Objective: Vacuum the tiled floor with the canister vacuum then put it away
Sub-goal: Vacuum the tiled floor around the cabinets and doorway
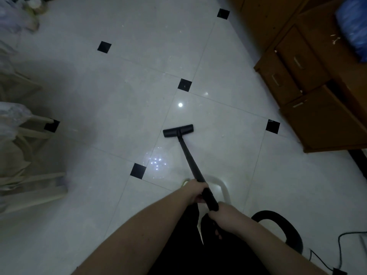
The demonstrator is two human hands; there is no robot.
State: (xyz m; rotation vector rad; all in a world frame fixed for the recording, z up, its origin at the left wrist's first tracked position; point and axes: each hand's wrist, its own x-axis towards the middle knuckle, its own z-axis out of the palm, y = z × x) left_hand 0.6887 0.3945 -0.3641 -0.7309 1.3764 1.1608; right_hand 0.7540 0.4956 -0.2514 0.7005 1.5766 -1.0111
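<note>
The black floor head (178, 130) of the vacuum lies flat on the pale tiled floor (127, 108) ahead of me, near the middle of the room, just right of a tile seam. From it the black wand (188, 157) slants back and to the right, up into my hands. My left hand (195, 192) is wrapped round the wand at its near end, fingers curled under it. My right hand (223, 217) grips the thicker black handle piece just behind, so the two hands sit close together, one after the other on the same tube. A black hose (282, 228) loops away to the near right of my right arm, and a thin black cable (321, 261) trails over the floor beyond it.

Small black diamond tiles (184, 84) mark the corners of the large tiles. A bright light spot glints on the floor beyond the head, and a cluster of small glints lies left of the wand. To the far right stands a brown wooden cabinet (309, 80) with drawers; something blue (353, 26) rests on top. At the left are pale chair legs (33, 133) and plastic bags (12, 114), blurred.
</note>
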